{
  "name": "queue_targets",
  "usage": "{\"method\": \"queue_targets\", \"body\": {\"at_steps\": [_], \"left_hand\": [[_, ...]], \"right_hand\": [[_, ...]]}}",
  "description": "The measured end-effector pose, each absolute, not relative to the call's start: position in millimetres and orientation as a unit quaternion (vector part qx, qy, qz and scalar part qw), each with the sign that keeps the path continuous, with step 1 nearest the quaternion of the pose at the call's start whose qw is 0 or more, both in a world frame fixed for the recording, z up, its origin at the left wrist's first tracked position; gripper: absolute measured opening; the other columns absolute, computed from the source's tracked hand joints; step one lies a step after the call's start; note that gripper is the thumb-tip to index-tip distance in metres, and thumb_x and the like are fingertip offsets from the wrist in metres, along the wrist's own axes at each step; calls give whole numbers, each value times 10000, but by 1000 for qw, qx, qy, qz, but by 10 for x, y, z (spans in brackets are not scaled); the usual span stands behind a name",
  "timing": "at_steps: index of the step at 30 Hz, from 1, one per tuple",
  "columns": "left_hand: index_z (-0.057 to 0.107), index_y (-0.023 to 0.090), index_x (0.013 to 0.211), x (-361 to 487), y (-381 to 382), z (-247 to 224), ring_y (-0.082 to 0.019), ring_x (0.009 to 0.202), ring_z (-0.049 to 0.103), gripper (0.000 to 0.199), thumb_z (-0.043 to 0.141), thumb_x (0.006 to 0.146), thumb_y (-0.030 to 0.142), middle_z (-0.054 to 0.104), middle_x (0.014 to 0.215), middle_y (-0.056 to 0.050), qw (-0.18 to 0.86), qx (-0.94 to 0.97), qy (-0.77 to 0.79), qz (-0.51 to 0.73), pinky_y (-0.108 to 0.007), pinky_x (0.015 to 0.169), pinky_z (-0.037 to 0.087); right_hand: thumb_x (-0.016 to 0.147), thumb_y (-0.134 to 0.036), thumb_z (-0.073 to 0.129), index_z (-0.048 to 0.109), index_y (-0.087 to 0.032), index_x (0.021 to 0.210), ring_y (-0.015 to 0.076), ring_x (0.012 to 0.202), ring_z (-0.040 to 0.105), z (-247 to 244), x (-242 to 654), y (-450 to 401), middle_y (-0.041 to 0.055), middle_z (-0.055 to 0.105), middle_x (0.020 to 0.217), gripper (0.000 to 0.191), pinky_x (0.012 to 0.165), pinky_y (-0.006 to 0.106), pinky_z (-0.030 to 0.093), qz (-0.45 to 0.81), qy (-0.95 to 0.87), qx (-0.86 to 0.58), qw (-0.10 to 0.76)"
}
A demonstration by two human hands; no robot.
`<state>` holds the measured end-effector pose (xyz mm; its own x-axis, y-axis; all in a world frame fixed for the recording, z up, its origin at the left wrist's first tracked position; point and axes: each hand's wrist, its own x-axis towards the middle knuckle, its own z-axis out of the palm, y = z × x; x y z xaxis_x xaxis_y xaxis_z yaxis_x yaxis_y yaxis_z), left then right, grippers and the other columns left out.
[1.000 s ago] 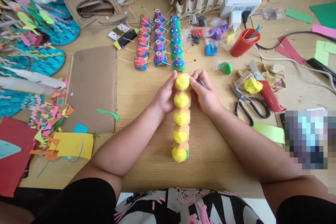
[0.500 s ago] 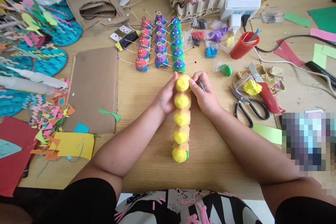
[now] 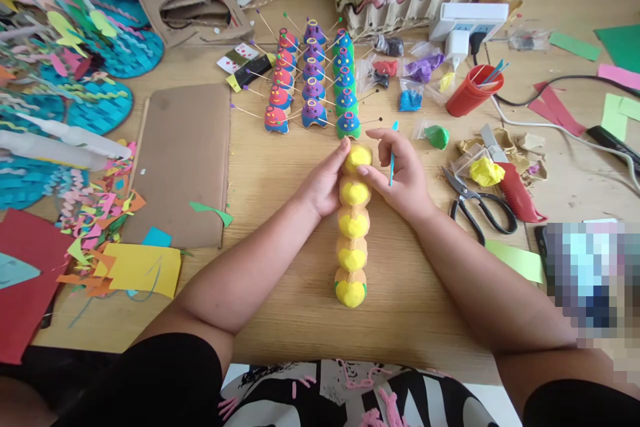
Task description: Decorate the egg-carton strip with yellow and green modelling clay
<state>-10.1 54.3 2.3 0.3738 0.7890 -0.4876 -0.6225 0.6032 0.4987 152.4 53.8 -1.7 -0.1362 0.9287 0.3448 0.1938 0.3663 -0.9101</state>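
A strip of egg-carton cups with yellow clay on each bump lies lengthwise in front of me, with bits of green at its near end. My left hand holds the strip's far end from the left, thumb on top. At the same end, my right hand presses its thumb on the yellow bump and keeps a thin blue tool in its fingers. Beyond the hands stand three finished rows: red, purple and blue-green, with faces and pin feelers.
Scissors, a red-handled cutter, yellow clay and a red cup are on the right. Brown cardboard and paper scraps lie left. A power strip and egg trays stand behind.
The strip has turned slightly, so its bumps face up more evenly. My right hand has opened out a little, and the blue tool now stands more upright in it. The whole view has shifted slightly.
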Motion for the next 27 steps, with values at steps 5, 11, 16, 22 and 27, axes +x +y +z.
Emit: {"method": "queue_targets", "body": {"at_steps": [5, 11, 16, 22, 27], "left_hand": [[768, 220, 911, -87, 558, -15, -172, 751, 688, 353, 788, 953, 571, 747, 770, -12, 826, 122, 334, 437, -294, 690, 500], [777, 172, 960, -78, 538, -77, -145, 748, 696, 399, 791, 956, 571, 776, 843, -23, 825, 167, 295, 453, -266, 703, 505], [791, 177, 970, -65, 510, -41, -198, 851, 731, 441, 814, 918, 614, 806, 916, -64, 808, 191, 316, 458, -303, 794, 546], [785, 178, 940, -54, 512, -47, -161, 816, 709, 405, 865, 887, 572, 786, 911, -31, 805, 205, 296, 472, -281, 763, 533], [740, 186, 887, -37, 516, -42, -139, 748, 688, 354, 871, 896, 514, 752, 852, -3, 799, 193, 319, 473, -267, 719, 507]], "right_hand": [[855, -595, 868, 777, -305, 1255, 253, 894, 583, -6, 1545, 528, 41, 660, 928, 502, 895, 457, 517, 334, -711, -413, 462], [892, -561, 846, 819, -294, 1166, 234, 840, 595, -18, 1545, 526, 41, 694, 899, 383, 843, 432, 512, 308, -720, -412, 466], [863, -597, 863, 797, -277, 1098, 201, 774, 582, -50, 1545, 559, 7, 635, 818, 403, 771, 398, 490, 301, -722, -402, 477], [871, -605, 851, 726, -280, 1097, 180, 789, 574, -96, 1559, 574, -11, 604, 859, 415, 805, 382, 508, 336, -712, -398, 470], [873, -615, 840, 691, -280, 1108, 187, 849, 578, -90, 1554, 538, -1, 619, 929, 435, 841, 384, 522, 355, -700, -409, 466]]}}
